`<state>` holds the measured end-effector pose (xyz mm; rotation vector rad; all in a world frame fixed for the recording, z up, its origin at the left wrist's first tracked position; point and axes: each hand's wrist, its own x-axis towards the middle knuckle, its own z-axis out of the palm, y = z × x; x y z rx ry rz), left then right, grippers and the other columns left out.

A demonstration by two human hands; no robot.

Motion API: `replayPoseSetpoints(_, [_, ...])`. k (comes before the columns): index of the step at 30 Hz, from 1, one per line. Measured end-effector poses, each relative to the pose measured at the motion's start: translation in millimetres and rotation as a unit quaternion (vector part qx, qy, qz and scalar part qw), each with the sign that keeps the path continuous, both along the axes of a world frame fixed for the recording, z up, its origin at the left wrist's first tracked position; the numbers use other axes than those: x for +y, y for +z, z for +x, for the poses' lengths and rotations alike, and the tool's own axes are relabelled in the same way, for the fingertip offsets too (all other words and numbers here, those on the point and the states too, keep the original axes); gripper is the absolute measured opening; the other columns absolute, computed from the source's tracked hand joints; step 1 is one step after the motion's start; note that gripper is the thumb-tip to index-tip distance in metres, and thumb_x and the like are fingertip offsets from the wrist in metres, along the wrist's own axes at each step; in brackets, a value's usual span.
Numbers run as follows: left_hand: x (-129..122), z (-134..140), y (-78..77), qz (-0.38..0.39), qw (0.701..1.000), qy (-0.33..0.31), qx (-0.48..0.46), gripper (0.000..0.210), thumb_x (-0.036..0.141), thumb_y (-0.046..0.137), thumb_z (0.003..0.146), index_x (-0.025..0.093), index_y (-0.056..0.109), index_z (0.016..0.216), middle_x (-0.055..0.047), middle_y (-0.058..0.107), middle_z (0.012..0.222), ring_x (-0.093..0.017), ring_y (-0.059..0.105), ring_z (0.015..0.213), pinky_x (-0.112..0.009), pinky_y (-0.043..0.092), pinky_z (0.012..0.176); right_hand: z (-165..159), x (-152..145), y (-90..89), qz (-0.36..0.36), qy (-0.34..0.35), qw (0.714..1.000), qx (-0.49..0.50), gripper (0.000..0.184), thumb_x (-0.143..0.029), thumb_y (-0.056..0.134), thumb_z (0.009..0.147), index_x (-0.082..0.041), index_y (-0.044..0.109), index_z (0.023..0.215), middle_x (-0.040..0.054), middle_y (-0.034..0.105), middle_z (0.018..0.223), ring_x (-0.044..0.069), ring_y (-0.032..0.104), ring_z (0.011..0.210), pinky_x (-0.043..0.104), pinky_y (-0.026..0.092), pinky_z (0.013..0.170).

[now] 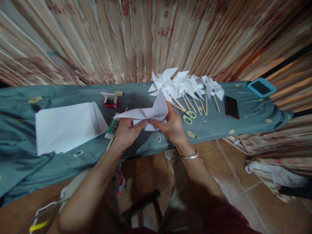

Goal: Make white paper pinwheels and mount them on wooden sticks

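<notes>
A folded white paper pinwheel [148,113] is held up between both hands, just above the cloth. My left hand [129,131] grips its left side, thumb pressed on the paper. On the other side my right hand [172,125] pinches it, with the two thumb tips almost meeting at the middle. The fingers behind the paper are hidden. Beside my left hand lie a green-and-white box [112,127] and a thin wooden stick [110,142]. Green-handled scissors [188,117] rest to the right of my right hand, their blades partly under a stick.
Several finished paper pinwheels [165,83] on sticks lie at the back. A stack of white paper [64,125] is at left, near an open red box [110,100] of small dark pieces. A phone [231,107] and a blue-framed device [262,87] lie right on the green tablecloth [214,125].
</notes>
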<state>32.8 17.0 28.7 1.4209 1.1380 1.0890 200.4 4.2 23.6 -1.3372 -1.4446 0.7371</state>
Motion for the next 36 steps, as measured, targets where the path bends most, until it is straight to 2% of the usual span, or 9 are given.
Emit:
replayPoseSetpoints(7, [-0.3,-0.6,-9.7,-0.055,0.997,0.047,-0.017,0.020,0.038,0.074,0.066,0.019,0.072,0.071,-0.001,0.070,0.067,-0.018,0.060,0.062,-0.028,0.048,0.059,-7.1,-3.1,0.5,-0.006,-0.018,1.000,-0.019,0.071,-0.035,0.077,0.071,-0.021,0.051,0.135,0.0061,0.071,0.116,0.026,0.068,0.103,0.041,0.054,0.093])
replayPoseSetpoints(11, [0.0,-2.3,-10.7,-0.036,0.997,0.061,0.011,0.020,0.038,0.073,0.067,0.019,0.070,0.064,0.001,0.067,0.061,-0.016,0.056,0.058,-0.026,0.044,0.055,-11.6,-3.8,2.4,-0.009,-0.036,0.999,-0.031,0.066,-0.035,0.076,0.072,-0.022,0.053,0.132,0.0054,0.072,0.113,0.026,0.069,0.099,0.041,0.055,0.090])
replayPoseSetpoints(16, [0.2,-1.5,-9.7,-0.049,0.996,0.074,0.003,0.026,0.040,0.073,0.067,0.017,0.066,0.056,0.002,0.060,0.052,-0.013,0.049,0.049,-0.024,0.037,0.047,-14.2,-5.0,5.4,-0.010,-0.040,0.999,-0.032,0.063,-0.034,0.076,0.072,-0.021,0.055,0.130,0.0055,0.073,0.110,0.026,0.070,0.097,0.040,0.056,0.087])
replayPoseSetpoints(20, [-0.1,-1.9,-8.7,-0.043,0.996,0.080,0.002,0.023,0.036,0.074,0.066,0.016,0.067,0.056,0.002,0.060,0.052,-0.012,0.048,0.048,-0.024,0.034,0.045,-14.7,-5.2,5.9,-0.006,-0.035,0.999,-0.028,0.061,-0.035,0.075,0.073,-0.021,0.055,0.129,0.0051,0.073,0.109,0.026,0.070,0.097,0.040,0.056,0.088])
replayPoseSetpoints(24, [0.1,-2.6,-7.1,-0.040,0.995,0.086,0.003,0.020,0.035,0.076,0.064,0.016,0.070,0.060,0.001,0.063,0.056,-0.013,0.051,0.051,-0.024,0.037,0.047,-14.7,-5.0,5.8,-0.003,-0.038,0.999,-0.029,0.059,-0.035,0.075,0.072,-0.022,0.057,0.126,0.0056,0.073,0.110,0.026,0.069,0.098,0.040,0.055,0.088])
replayPoseSetpoints(29, [-0.3,-1.7,-5.3,-0.037,0.996,0.085,-0.001,0.020,0.034,0.076,0.066,0.016,0.069,0.059,0.002,0.063,0.055,-0.014,0.053,0.052,-0.025,0.039,0.050,-14.3,-3.6,2.9,-0.001,-0.028,1.000,-0.013,0.054,-0.035,0.075,0.072,-0.021,0.059,0.122,0.0042,0.074,0.101,0.024,0.070,0.090,0.038,0.057,0.082])
replayPoseSetpoints(33, [-0.6,-0.9,-6.0,-0.032,0.995,0.090,0.016,0.021,0.032,0.076,0.067,0.016,0.067,0.056,0.003,0.059,0.052,-0.014,0.052,0.051,-0.026,0.037,0.049,-14.0,-1.2,-2.9,-0.007,-0.020,1.000,0.012,0.057,-0.034,0.074,0.072,-0.020,0.057,0.124,0.0056,0.074,0.104,0.024,0.070,0.093,0.038,0.056,0.084])
replayPoseSetpoints(36, [-0.2,0.1,-6.3,-0.033,0.994,0.099,0.011,0.017,0.032,0.076,0.066,0.016,0.070,0.061,0.002,0.064,0.057,-0.015,0.055,0.053,-0.026,0.040,0.051,-14.0,0.1,-5.7,-0.010,-0.021,0.999,0.022,0.058,-0.033,0.075,0.071,-0.019,0.056,0.125,0.0063,0.074,0.106,0.025,0.070,0.095,0.039,0.056,0.086])
